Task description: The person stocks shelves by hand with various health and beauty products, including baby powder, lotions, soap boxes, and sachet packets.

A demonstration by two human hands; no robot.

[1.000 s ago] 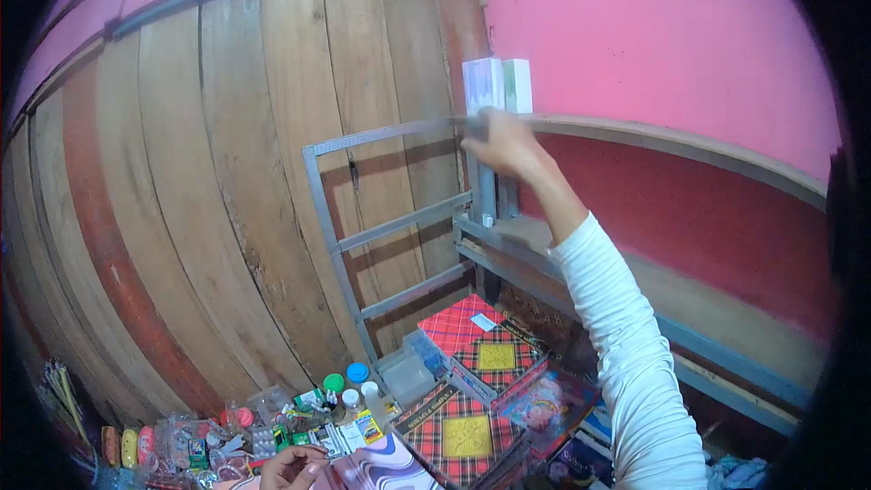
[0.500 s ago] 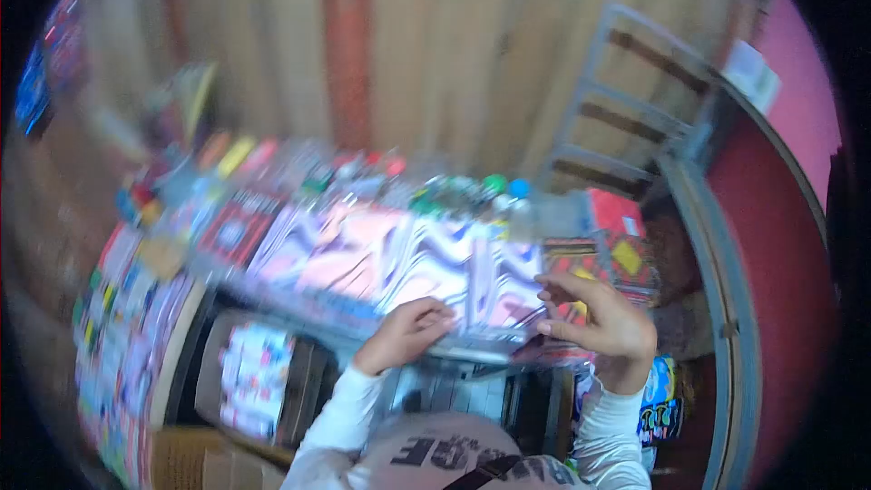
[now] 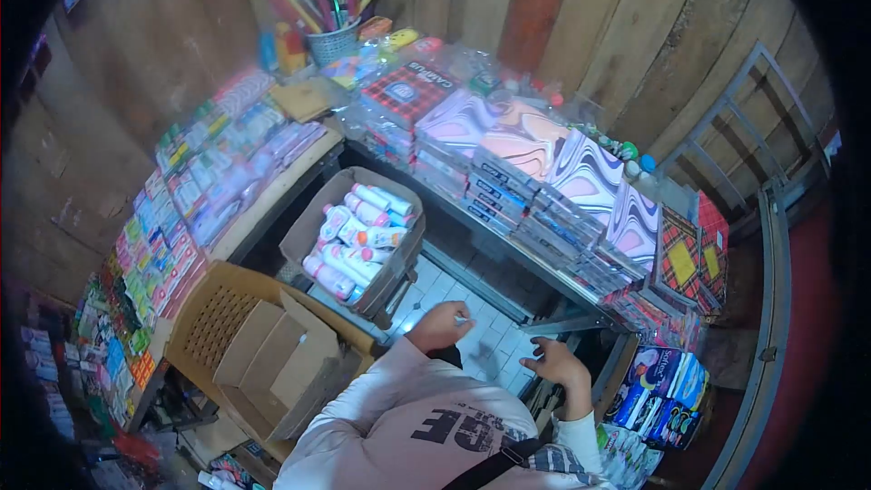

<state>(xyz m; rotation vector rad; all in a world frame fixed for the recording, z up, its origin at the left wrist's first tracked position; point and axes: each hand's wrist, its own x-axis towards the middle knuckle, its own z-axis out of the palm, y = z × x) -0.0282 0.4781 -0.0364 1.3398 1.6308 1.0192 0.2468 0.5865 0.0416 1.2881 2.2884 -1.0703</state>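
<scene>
- Bottles [image 3: 349,247], white and pink with one orange label, lie heaped in the bottle carton [image 3: 299,240], near our left hand [image 3: 461,316].
- That left hand is to the right of the bottle carton, its fingers curled and tips close; we cannot tell whether they meet or pinch anything.
- Our right hand [image 3: 531,351] is farther right of the bottle carton, thumb and fingers apart, with nothing visible between them.
- Pale floor tiles [image 3: 490,327] show below both hands, to the right of the bottle carton.
- A woven plastic chair [image 3: 207,319] stands at the bottle carton's lower left, with an open cardboard box [image 3: 301,381] on it.
- To the right of the bottle carton, we see the bench [image 3: 542,265] with stacks of marbled notebooks [image 3: 524,143] and plaid notebooks [image 3: 682,259].
- Softex packs [image 3: 655,386] sit well to the right of the bottle carton.
- Above the bottle carton in our view, a basket [image 3: 336,44] holds long, thin, coloured items.
</scene>
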